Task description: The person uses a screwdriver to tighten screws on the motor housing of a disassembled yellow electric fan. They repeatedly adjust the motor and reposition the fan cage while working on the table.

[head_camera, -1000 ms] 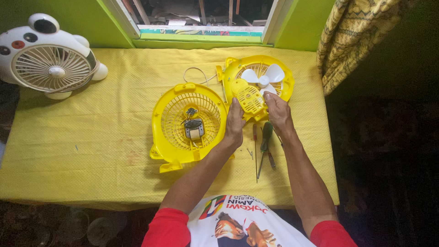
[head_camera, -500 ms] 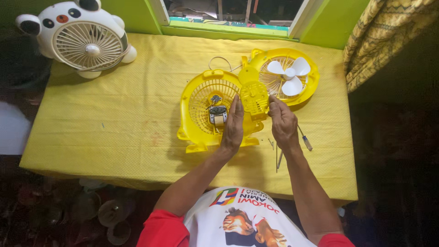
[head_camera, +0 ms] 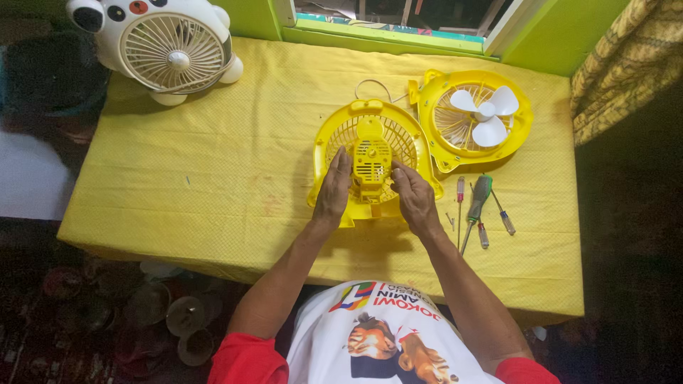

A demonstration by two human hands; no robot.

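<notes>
Landmark: the yellow rear grille [head_camera: 370,160], lying flat near the middle of the table [head_camera: 178,199]; everything below is placed from it.
Motor cover: a small slotted yellow motor cover [head_camera: 373,162] sits on the centre of the grille, upright along its middle line.
Left hand: the left hand [head_camera: 333,190] is on the near-left side of the grille, fingers straight and pressed against the cover's left edge.
Right hand: the right hand [head_camera: 415,199] is on the near-right side, fingertips against the cover's right edge. The two hands pinch the cover between them rather than closing round it.
Front grille: a second yellow front grille [head_camera: 475,117] with a white blade [head_camera: 486,114] lies just right of and beyond the landmark, touching or nearly touching its rim.
Tools: screwdrivers [head_camera: 478,206] lie to the right of the landmark, close by the right hand.
White fan: a white fan [head_camera: 167,46] stands far off to the left and beyond.
Doing it well: I'd judge that even pressure from both sides matters, keeping the cover square to the grille ribs so it seats level and does not tilt. The thin wire [head_camera: 373,87] beyond the grille should stay free of the cover's edge.
</notes>
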